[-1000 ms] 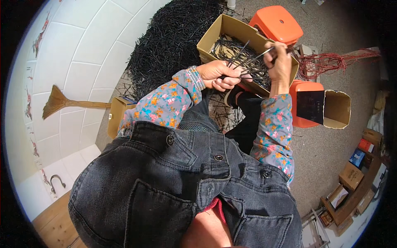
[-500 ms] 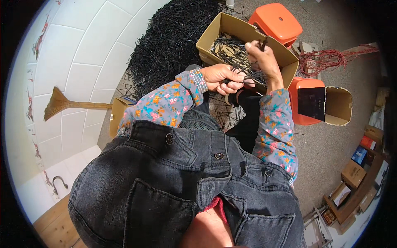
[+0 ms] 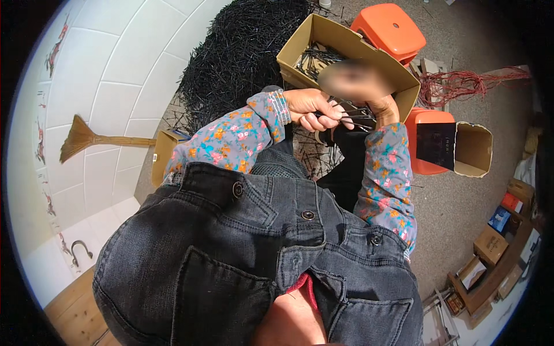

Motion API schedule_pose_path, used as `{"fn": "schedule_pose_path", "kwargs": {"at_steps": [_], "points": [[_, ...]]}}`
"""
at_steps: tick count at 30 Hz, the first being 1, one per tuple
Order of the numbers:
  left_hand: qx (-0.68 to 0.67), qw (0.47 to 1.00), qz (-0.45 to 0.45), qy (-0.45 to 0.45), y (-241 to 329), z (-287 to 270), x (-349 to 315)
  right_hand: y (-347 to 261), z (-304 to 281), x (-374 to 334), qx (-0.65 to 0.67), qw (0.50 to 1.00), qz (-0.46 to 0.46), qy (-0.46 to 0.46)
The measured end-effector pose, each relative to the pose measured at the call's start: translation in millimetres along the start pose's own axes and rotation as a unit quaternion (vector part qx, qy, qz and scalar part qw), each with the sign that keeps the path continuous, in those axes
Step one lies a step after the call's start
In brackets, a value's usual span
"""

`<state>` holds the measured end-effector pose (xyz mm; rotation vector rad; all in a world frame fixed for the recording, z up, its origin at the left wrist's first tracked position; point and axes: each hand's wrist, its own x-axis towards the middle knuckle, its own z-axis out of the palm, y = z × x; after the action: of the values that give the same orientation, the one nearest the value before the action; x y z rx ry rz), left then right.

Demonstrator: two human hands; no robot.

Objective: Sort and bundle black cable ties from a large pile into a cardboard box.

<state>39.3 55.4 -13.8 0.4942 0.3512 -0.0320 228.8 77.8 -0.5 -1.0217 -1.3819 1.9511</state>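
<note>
My left hand point(image 3: 314, 109) is closed around several thin black stick-like pieces point(image 3: 356, 118). Their ends stick out to the right, past my thumb and fingers. My right hand point(image 3: 359, 82) is over the open cardboard box point(image 3: 297, 47), just above and right of my left. Its fingers are smeared in the picture, so I cannot see what they hold. More black pieces point(image 3: 316, 56) lie loosely inside the box, partly hidden by my right hand. A big heap of similar black pieces point(image 3: 239, 57) is on the floor left of the box.
Orange stools point(image 3: 388, 27) stand beyond and right of the box. An open-ended carton point(image 3: 473, 147) rests on the nearer stool. Tangled red cord point(image 3: 456, 85) lies to the right. At left, a straw broom point(image 3: 81, 138) is by the tiled wall, near another box point(image 3: 164, 154).
My right hand has moved slightly left and lower over the box, and its fingers are now smeared. My left hand stays in place, still gripping the black pieces.
</note>
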Motion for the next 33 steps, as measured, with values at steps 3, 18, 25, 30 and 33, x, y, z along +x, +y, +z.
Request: {"fn": "schedule_pose_path", "kwargs": {"at_steps": [3,18,25,30,33], "points": [[-0.008,1.0,-0.011,0.015,-0.1,-0.6,-0.6,6.4,2.9,4.9,-0.053,0.998,0.016,-0.033],[-0.024,0.997,0.058,0.055,-2.1,-6.0,-5.2,5.1,-40.8,4.5,0.241,0.92,-0.15,0.269],[-0.117,0.982,0.144,0.032,-0.6,-9.2,-12.3,15.8,-47.4,10.0,0.387,0.843,-0.188,0.323],[-0.14,0.978,0.151,0.037,0.6,-10.7,-12.6,9.9,-36.9,7.7,0.353,0.889,-0.149,0.249],[-0.111,0.98,0.142,0.078,3.5,-5.0,-12.5,1.4,-21.5,5.4,0.28,0.933,-0.092,0.206]]}}
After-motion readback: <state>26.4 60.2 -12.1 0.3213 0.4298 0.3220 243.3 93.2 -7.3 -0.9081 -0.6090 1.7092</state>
